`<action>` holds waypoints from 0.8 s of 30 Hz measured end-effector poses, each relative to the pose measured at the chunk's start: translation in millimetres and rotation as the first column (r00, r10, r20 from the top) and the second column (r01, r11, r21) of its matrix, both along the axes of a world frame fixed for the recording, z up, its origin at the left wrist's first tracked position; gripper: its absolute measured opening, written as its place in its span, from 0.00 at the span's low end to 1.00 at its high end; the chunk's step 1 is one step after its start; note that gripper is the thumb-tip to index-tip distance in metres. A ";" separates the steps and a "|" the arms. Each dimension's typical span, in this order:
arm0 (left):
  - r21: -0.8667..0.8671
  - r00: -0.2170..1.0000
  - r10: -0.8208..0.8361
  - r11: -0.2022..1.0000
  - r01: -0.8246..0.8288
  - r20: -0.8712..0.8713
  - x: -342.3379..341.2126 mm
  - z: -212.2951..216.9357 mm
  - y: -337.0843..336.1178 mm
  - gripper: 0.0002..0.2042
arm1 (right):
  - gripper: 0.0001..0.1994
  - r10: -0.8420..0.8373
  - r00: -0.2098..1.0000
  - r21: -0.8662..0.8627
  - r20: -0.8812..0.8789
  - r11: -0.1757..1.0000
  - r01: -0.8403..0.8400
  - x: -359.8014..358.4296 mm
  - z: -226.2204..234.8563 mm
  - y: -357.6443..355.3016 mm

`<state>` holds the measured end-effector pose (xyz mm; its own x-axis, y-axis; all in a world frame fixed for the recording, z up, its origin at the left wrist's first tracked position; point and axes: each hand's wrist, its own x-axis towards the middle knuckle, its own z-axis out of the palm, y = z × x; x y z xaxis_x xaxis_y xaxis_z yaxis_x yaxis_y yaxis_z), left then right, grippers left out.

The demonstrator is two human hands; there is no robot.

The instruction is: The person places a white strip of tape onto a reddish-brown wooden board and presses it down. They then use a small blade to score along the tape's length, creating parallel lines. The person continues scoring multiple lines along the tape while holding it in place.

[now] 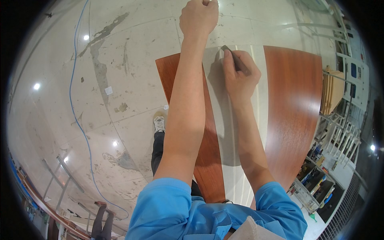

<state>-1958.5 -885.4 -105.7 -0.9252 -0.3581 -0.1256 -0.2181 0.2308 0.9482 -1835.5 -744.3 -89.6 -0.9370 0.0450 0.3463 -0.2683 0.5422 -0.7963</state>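
My left hand (pixel 199 18) is closed and raised at the top of the view, past the far edge of the panel; its fingers curl away and hide whatever may be in them. My right hand (pixel 245 78) is closed round a dark, flat, narrow block (pixel 239 63), pinched between thumb and fingers. It is over the pale middle section (pixel 230 140) of a long panel, which has lighter lengthwise lines. Reddish-brown wood-look surfaces lie on both sides: a narrow one (pixel 212 168) at left, partly covered by my left forearm, and a wide, glossy one (pixel 294 100) at right.
A blue cable (pixel 72 96) runs along the stained tile floor at left. Metal frames (pixel 64 176) stand at lower left, near another person's legs (pixel 103 222). At right are stacked boards (pixel 333 94), a white rack (pixel 343 138) and a tool-filled bin (pixel 318 186).
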 end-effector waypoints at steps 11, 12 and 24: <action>-0.030 1.000 0.018 0.999 -0.018 -0.015 -1.0 -2.1 0.9 0.23 | 0.06 0.002 1.000 0.040 -0.022 0.999 -0.001 1.9 -2.5 1.4; -0.028 1.000 0.022 0.999 -0.022 -0.017 -0.9 -2.0 1.0 0.23 | 0.05 0.001 1.000 0.051 -0.020 0.999 0.000 2.4 -2.5 1.4; -0.008 1.000 -0.006 1.000 0.006 0.001 4.1 5.1 -1.1 0.23 | 0.05 0.006 1.000 0.072 -0.020 0.997 -0.004 4.8 -1.2 1.5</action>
